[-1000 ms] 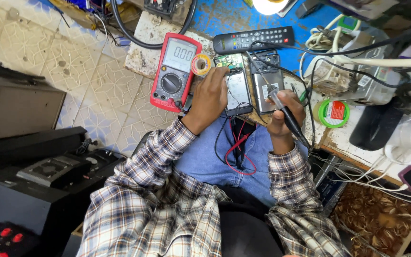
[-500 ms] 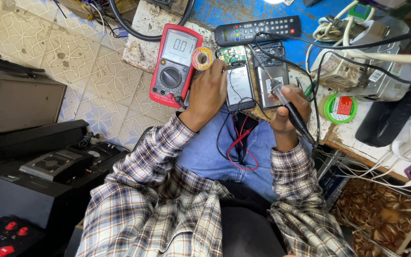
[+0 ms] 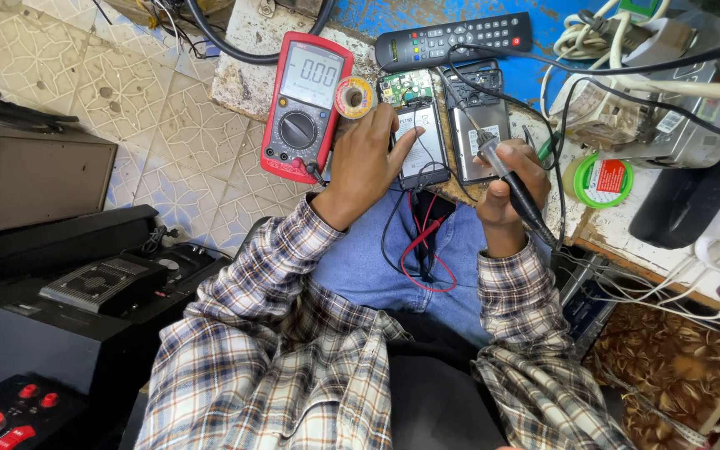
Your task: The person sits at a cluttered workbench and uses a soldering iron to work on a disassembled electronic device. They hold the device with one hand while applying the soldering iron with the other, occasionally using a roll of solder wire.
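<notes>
1. Gripping a soldering iron [image 3: 517,190], right hand [image 3: 506,187] is closed round its handle, tip aimed at the phone back cover [image 3: 478,133].
2. Left hand [image 3: 368,162] lies flat, fingers open, pressing the opened phone [image 3: 423,143] at the bench's near edge.
3. Red multimeter [image 3: 303,104] just left of that hand; solder spool [image 3: 353,97] beside it.
4. Remote control [image 3: 453,39] farther back.

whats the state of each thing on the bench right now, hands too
red digital multimeter: switched on, display lit, lying flat
opened phone with bare circuit board: back cover off, lying flat under the left hand
left hand: pressing on the phone
right hand: grip closed on the black soldering iron, tip pointed at the bench
black remote control: lying idle
solder spool: lying flat
</notes>
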